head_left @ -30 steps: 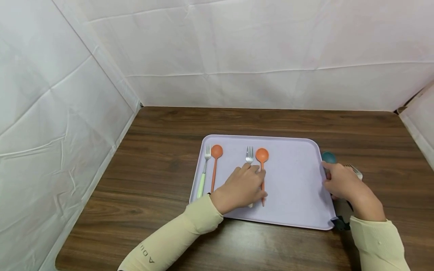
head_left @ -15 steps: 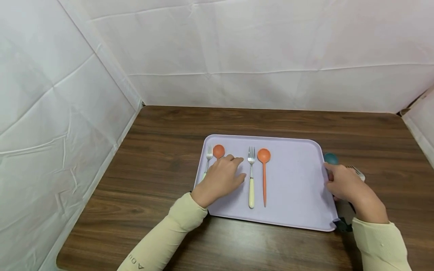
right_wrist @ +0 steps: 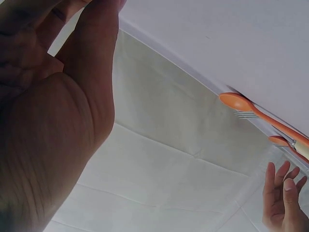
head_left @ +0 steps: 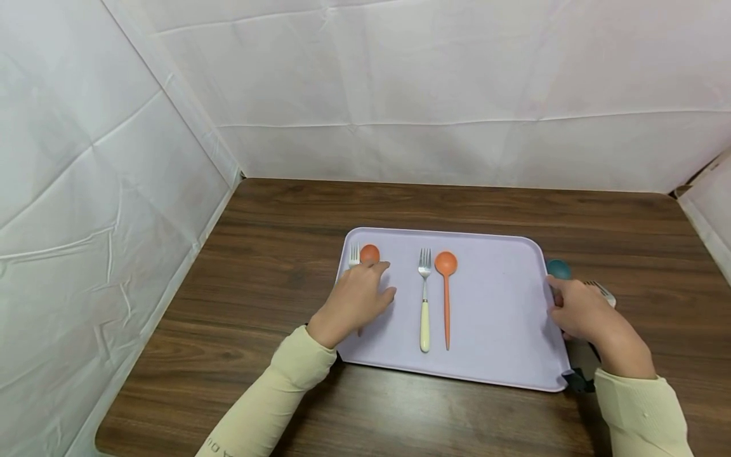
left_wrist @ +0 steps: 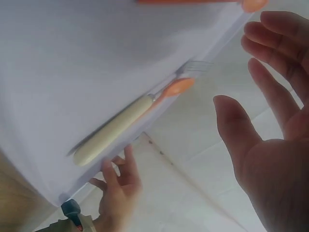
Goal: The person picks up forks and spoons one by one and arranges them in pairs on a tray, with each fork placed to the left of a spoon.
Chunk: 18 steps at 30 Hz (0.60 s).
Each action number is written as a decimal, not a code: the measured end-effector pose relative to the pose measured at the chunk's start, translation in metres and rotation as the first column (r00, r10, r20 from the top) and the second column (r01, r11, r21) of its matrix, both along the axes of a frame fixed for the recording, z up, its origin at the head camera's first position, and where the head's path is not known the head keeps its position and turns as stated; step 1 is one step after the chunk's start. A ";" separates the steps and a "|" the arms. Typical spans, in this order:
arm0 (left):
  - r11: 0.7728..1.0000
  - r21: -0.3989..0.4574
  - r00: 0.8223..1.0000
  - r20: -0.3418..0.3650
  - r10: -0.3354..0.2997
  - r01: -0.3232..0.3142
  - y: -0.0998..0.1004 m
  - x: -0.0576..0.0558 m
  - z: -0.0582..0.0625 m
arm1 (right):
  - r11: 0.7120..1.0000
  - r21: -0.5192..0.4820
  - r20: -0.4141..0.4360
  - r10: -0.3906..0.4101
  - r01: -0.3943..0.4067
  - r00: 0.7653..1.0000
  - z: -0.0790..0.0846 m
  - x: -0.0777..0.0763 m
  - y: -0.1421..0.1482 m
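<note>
My left hand hovers over the left part of a lilac tray, fingers loosely spread and holding nothing. It covers most of a left fork and of an orange spoon beside it. At mid-tray, a fork with a pale yellow handle lies parallel to another orange spoon. My right hand rests at the tray's right edge, fingertips right at the rim and fingers relaxed. Just beyond that hand lie a teal spoon and a fork, both partly hidden by it.
The tray stands on a dark brown wooden table. White sheeting hangs behind the table and along its left side. A small black object shows at the tray's lower right corner, by the right wrist.
My left hand has moved left from the middle fork and spoon, uncovering them, to above the left pair. The right hand has stayed at the tray's right edge.
</note>
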<state>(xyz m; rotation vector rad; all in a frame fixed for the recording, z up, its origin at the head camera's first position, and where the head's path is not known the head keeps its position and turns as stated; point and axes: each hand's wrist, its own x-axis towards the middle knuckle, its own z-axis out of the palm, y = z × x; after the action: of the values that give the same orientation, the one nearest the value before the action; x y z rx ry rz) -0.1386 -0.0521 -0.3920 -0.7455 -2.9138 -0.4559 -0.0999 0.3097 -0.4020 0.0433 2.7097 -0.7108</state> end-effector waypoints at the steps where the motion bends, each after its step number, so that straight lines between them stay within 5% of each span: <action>1: 1.000 0.006 1.000 -0.002 0.007 -0.007 -0.002 0.000 0.000 | 1.000 0.001 -0.001 0.000 0.000 1.000 0.000 0.000 0.000; 10: 0.990 0.068 0.993 0.007 0.121 -0.121 -0.025 -0.006 0.000 | 1.000 0.002 0.002 -0.001 0.001 1.000 0.000 0.000 0.001; 18: 0.962 -0.041 0.959 0.079 0.272 -0.269 -0.044 -0.013 -0.007 | 1.000 0.006 0.007 -0.006 0.006 1.000 -0.001 0.000 0.001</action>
<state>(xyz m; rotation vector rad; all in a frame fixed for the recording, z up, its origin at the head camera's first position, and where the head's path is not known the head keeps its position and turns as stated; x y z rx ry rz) -0.1514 -0.0962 -0.3993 -0.3272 -3.0432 -0.4242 -0.1003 0.3102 -0.4030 0.0550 2.7060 -0.7032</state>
